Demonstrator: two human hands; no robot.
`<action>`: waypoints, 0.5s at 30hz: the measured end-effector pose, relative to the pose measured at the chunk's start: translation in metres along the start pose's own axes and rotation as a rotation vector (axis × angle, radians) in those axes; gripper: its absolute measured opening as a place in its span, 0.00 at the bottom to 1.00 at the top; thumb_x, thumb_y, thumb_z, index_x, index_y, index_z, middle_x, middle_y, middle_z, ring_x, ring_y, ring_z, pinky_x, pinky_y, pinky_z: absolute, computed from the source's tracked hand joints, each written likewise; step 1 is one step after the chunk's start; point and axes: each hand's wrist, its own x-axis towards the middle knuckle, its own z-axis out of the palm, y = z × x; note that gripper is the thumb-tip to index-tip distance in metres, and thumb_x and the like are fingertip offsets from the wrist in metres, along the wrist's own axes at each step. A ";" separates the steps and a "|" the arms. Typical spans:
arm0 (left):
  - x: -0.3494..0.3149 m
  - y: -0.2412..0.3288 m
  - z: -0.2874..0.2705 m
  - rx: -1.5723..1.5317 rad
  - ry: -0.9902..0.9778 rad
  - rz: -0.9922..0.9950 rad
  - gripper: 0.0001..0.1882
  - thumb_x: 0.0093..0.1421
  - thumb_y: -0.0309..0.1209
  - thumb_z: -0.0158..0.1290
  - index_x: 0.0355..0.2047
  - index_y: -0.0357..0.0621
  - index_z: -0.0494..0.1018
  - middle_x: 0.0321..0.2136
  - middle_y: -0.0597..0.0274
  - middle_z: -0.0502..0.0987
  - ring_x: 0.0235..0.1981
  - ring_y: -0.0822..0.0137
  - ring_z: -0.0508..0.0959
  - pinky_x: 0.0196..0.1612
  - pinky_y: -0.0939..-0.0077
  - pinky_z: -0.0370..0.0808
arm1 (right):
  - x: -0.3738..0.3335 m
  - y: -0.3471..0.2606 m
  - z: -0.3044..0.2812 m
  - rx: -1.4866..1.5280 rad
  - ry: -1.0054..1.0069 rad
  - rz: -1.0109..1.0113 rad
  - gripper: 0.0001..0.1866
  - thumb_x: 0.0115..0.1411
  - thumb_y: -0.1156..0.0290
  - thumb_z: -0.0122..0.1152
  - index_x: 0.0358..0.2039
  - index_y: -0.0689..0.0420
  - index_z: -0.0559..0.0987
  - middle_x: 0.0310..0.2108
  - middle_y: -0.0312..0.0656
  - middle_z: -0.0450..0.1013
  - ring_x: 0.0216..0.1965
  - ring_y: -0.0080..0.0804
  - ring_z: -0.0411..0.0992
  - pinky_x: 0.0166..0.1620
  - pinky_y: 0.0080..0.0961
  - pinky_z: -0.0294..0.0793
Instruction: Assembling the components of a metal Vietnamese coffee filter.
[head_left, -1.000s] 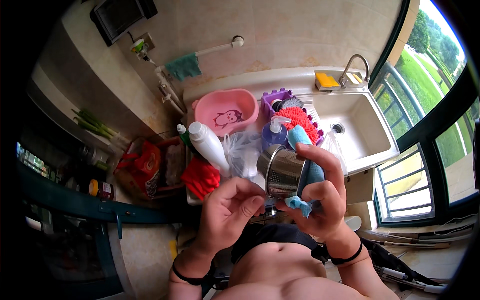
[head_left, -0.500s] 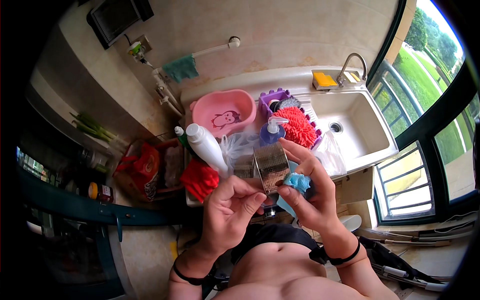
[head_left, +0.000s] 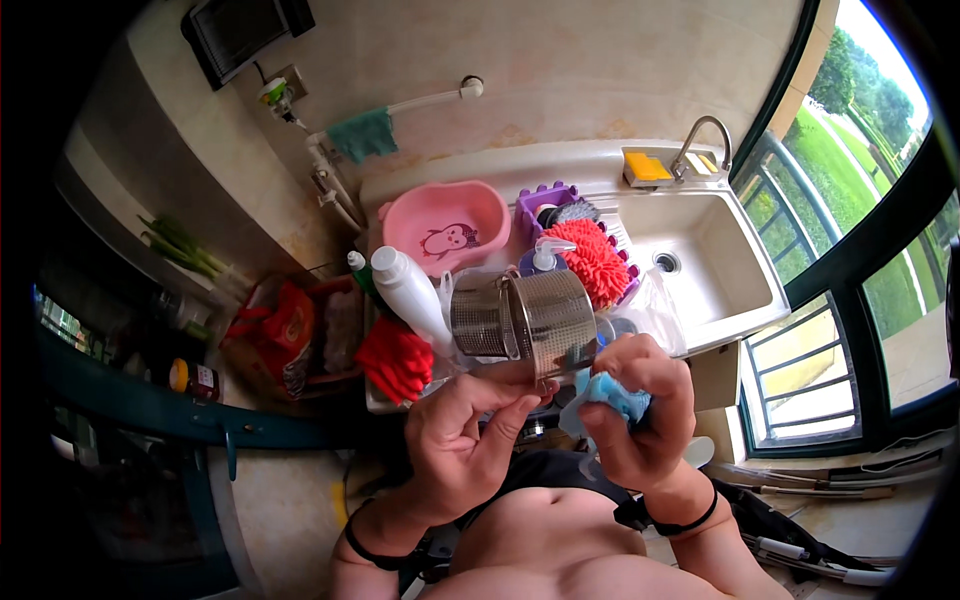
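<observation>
Strainer basket (head_left: 525, 322), a round one of perforated steel with a thin wire handle, is held up in front of the person's chest, tipped on its side above the near edge of the counter. Left hand (head_left: 455, 440) pinches its lower rim between thumb and curled fingertips. Right hand (head_left: 640, 410) is closed around a blue cloth (head_left: 615, 395), fingers folded tight over it, with the cloth pressed against the basket's lower right side. Behind the basket stand a white bottle (head_left: 410, 290) lying slanted, a small pump bottle (head_left: 545, 255) and an orange fluffy duster (head_left: 592, 260). A pink tub (head_left: 447, 228) sits further back on the counter, and a red glove (head_left: 395, 355) lies at the counter's near left. To the right is a white sink (head_left: 730, 290) with a curved tap (head_left: 700, 135) and a yellow sponge (head_left: 647, 167) at its back rim.
</observation>
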 end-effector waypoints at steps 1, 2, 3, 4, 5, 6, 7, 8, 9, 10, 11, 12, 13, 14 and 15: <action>0.000 0.002 -0.002 0.067 -0.028 0.033 0.05 0.69 0.18 0.53 0.41 0.31 0.68 0.46 0.39 0.81 0.45 0.60 0.84 0.51 0.65 0.82 | 0.002 0.001 -0.003 -0.054 -0.050 -0.052 0.14 0.55 0.82 0.68 0.43 0.64 0.82 0.35 0.45 0.73 0.33 0.36 0.70 0.36 0.30 0.73; 0.000 0.003 -0.002 0.134 -0.055 0.066 0.05 0.68 0.17 0.53 0.41 0.30 0.68 0.47 0.39 0.81 0.45 0.60 0.84 0.52 0.65 0.81 | 0.004 0.001 -0.005 -0.108 -0.100 -0.105 0.15 0.52 0.84 0.67 0.43 0.62 0.83 0.35 0.45 0.72 0.33 0.36 0.70 0.36 0.29 0.72; 0.000 0.002 -0.002 0.132 -0.049 0.071 0.05 0.68 0.17 0.53 0.41 0.30 0.68 0.47 0.39 0.81 0.45 0.60 0.84 0.52 0.65 0.81 | 0.005 0.000 -0.008 -0.109 -0.107 -0.110 0.15 0.52 0.84 0.67 0.43 0.62 0.83 0.35 0.45 0.72 0.33 0.36 0.70 0.36 0.29 0.72; 0.001 0.002 -0.002 0.119 -0.029 0.086 0.05 0.67 0.17 0.55 0.41 0.30 0.71 0.45 0.41 0.82 0.44 0.61 0.85 0.49 0.68 0.82 | 0.007 -0.001 -0.010 -0.244 -0.129 -0.185 0.18 0.49 0.85 0.66 0.42 0.60 0.84 0.37 0.45 0.70 0.35 0.36 0.70 0.37 0.28 0.72; 0.002 0.002 -0.002 0.106 -0.009 0.102 0.04 0.65 0.17 0.57 0.40 0.31 0.75 0.43 0.43 0.84 0.43 0.63 0.86 0.46 0.71 0.83 | 0.009 -0.002 -0.011 -0.379 -0.151 -0.262 0.20 0.46 0.86 0.65 0.42 0.58 0.85 0.39 0.44 0.69 0.36 0.35 0.69 0.37 0.27 0.71; 0.004 0.002 -0.001 0.101 -0.004 0.110 0.04 0.65 0.17 0.57 0.40 0.31 0.75 0.43 0.43 0.84 0.43 0.63 0.86 0.46 0.71 0.83 | 0.006 0.001 -0.012 -0.411 -0.162 -0.253 0.23 0.42 0.86 0.63 0.41 0.54 0.87 0.44 0.45 0.66 0.38 0.35 0.68 0.39 0.26 0.71; 0.005 0.004 -0.002 0.085 -0.057 0.052 0.04 0.65 0.17 0.58 0.40 0.31 0.75 0.43 0.44 0.84 0.43 0.63 0.86 0.46 0.71 0.83 | 0.006 0.003 -0.013 -0.414 -0.168 -0.261 0.23 0.42 0.86 0.63 0.41 0.54 0.87 0.44 0.45 0.66 0.38 0.35 0.68 0.39 0.26 0.71; 0.007 0.004 -0.003 0.068 -0.112 -0.007 0.04 0.65 0.18 0.58 0.40 0.31 0.76 0.43 0.45 0.84 0.43 0.63 0.86 0.46 0.71 0.83 | 0.006 0.004 -0.014 -0.421 -0.164 -0.275 0.23 0.42 0.85 0.63 0.41 0.54 0.87 0.45 0.46 0.65 0.38 0.35 0.68 0.39 0.26 0.71; 0.006 0.004 -0.004 0.068 -0.104 -0.002 0.04 0.65 0.18 0.58 0.40 0.31 0.76 0.43 0.45 0.84 0.43 0.63 0.86 0.46 0.71 0.83 | 0.005 0.004 -0.014 -0.422 -0.159 -0.287 0.23 0.43 0.85 0.63 0.41 0.54 0.87 0.46 0.47 0.65 0.39 0.36 0.68 0.40 0.27 0.71; 0.006 0.002 -0.005 0.018 -0.130 -0.013 0.05 0.65 0.17 0.58 0.41 0.31 0.77 0.43 0.46 0.84 0.43 0.63 0.86 0.46 0.71 0.84 | 0.002 0.005 -0.014 -0.375 -0.158 -0.231 0.21 0.41 0.84 0.62 0.39 0.54 0.86 0.49 0.49 0.65 0.40 0.37 0.68 0.44 0.30 0.72; 0.006 0.000 -0.006 -0.031 -0.157 -0.025 0.05 0.65 0.17 0.57 0.42 0.31 0.77 0.43 0.48 0.84 0.43 0.63 0.86 0.46 0.71 0.84 | 0.005 0.006 -0.014 -0.373 -0.163 -0.235 0.21 0.41 0.84 0.62 0.39 0.54 0.86 0.49 0.49 0.65 0.40 0.37 0.68 0.44 0.30 0.72; 0.006 -0.001 -0.006 -0.034 -0.157 -0.022 0.05 0.65 0.17 0.57 0.42 0.31 0.77 0.43 0.48 0.84 0.43 0.63 0.86 0.46 0.71 0.84 | 0.010 0.008 -0.014 -0.300 -0.160 -0.231 0.20 0.41 0.83 0.62 0.37 0.54 0.86 0.50 0.50 0.65 0.41 0.37 0.68 0.46 0.31 0.72; 0.007 -0.002 -0.006 -0.112 -0.177 -0.061 0.05 0.66 0.17 0.57 0.42 0.31 0.76 0.43 0.49 0.84 0.43 0.63 0.86 0.46 0.71 0.84 | 0.014 0.011 -0.014 -0.226 -0.156 -0.225 0.19 0.41 0.83 0.62 0.36 0.55 0.85 0.51 0.51 0.65 0.42 0.38 0.68 0.48 0.32 0.72; 0.008 -0.003 -0.006 -0.190 -0.198 -0.100 0.05 0.66 0.17 0.56 0.42 0.31 0.76 0.42 0.49 0.84 0.43 0.63 0.86 0.46 0.71 0.85 | 0.011 0.018 -0.018 -0.171 -0.176 -0.239 0.18 0.39 0.82 0.62 0.34 0.55 0.84 0.55 0.55 0.65 0.44 0.39 0.68 0.51 0.34 0.72; 0.009 -0.004 -0.007 -0.190 -0.196 -0.097 0.05 0.66 0.17 0.56 0.42 0.31 0.76 0.42 0.49 0.84 0.43 0.63 0.86 0.46 0.71 0.85 | 0.012 0.018 -0.020 -0.170 -0.177 -0.242 0.18 0.39 0.82 0.62 0.34 0.55 0.84 0.55 0.55 0.65 0.44 0.39 0.68 0.51 0.34 0.72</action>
